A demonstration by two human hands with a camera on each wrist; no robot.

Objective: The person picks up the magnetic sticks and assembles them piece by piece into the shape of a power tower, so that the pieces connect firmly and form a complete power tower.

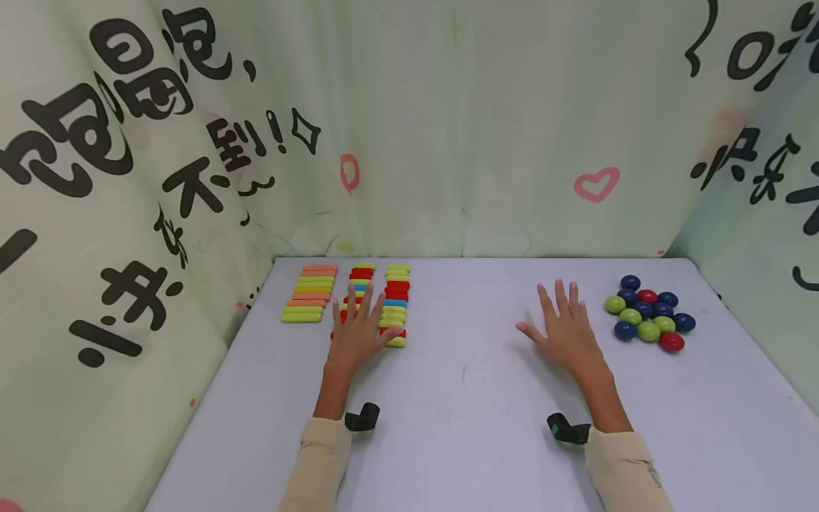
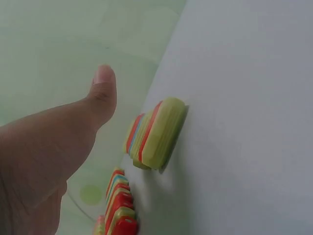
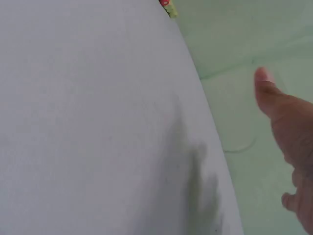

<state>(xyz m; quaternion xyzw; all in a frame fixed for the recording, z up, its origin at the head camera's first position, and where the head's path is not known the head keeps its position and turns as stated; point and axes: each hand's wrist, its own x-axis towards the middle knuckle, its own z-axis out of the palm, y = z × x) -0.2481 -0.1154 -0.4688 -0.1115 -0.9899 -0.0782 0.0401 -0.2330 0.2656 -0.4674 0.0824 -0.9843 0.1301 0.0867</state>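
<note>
Cream sleeves cover both forearms at the near edge of the pale grey counter (image 1: 461, 398), each wrist carrying a small dark strap. Further in, the left hand (image 1: 358, 333) lies palm down with its fingers straight and spread, the fingertips resting over the near end of the middle row of coloured bars (image 1: 360, 299); its grip is open and closes on nothing. In the left wrist view the thumb (image 2: 100, 95) sticks out straight, apart from a stack of yellow-green and red bars (image 2: 156, 133) seen end-on. The right hand (image 1: 566, 328) is flat on the bare counter, fingers spread and straight, holding nothing, with its thumb (image 3: 274, 100) extended in the right wrist view. Just to the right of that hand, near but not touching, sits a cluster of round pieces (image 1: 649, 313) in dark blue, green and red. Beyond the left hand, the bars lie in three rows side by side: an orange and yellow row (image 1: 310, 293) on the left, the middle one partly under the fingers, and a yellow, red and blue row (image 1: 397, 299) on the right. Behind the counter hangs a light green cloth backdrop (image 1: 448, 128) printed with black characters and pink hearts.
</note>
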